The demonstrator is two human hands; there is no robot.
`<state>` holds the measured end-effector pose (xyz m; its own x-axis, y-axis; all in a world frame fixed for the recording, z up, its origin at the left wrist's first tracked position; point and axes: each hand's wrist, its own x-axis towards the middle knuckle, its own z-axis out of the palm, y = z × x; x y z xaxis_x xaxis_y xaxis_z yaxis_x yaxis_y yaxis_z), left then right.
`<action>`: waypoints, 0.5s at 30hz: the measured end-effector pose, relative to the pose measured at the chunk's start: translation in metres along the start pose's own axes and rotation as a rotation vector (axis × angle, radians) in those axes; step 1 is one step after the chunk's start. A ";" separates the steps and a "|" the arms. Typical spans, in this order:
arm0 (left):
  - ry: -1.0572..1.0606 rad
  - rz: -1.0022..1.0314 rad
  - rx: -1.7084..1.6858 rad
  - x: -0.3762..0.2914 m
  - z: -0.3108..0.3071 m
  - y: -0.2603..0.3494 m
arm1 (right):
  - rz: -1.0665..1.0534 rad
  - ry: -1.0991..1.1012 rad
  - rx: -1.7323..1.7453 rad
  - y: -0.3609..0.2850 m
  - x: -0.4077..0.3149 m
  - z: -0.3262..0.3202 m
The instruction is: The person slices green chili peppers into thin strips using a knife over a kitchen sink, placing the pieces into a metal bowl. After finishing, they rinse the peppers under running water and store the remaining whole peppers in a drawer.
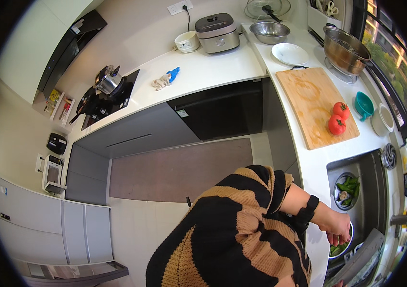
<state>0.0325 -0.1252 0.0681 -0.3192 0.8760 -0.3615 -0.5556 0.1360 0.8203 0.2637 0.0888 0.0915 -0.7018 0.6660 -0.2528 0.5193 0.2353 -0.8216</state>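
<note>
My left hand (337,226), with a black band on its wrist, reaches down over a white-rimmed bowl (351,239) of green vegetables at the sink's near side. Its fingertips are among the greens, and whether they grip a piece is unclear. Only a few fingers of my right hand (340,283) show at the bottom edge, beside a long grey flat panel (363,253) slanting over the sink. In the dark sink (370,179), a round strainer basket (335,183) contains green peppers (349,187) and a small pale piece (343,195).
Two tomatoes (337,125) lie on a wooden cutting board (306,104). Around it stand a teal cup (364,105), a large steel pot (345,46), a white plate (289,53) and a metal colander (270,32). A faucet (401,219) projects over the sink's far edge.
</note>
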 end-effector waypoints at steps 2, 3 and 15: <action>0.012 0.006 0.000 -0.004 -0.009 0.005 | -0.039 -0.041 -0.018 -0.013 0.005 0.011; 0.014 0.003 0.006 -0.005 -0.013 0.006 | -0.058 -0.059 -0.026 -0.018 0.006 0.016; 0.055 -0.027 -0.024 -0.005 -0.033 0.010 | -0.021 -0.083 -0.064 -0.048 0.014 0.043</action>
<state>0.0030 -0.1433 0.0639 -0.3456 0.8454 -0.4074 -0.5826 0.1471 0.7994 0.2085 0.0565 0.1053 -0.7497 0.5998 -0.2797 0.5323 0.2954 -0.7934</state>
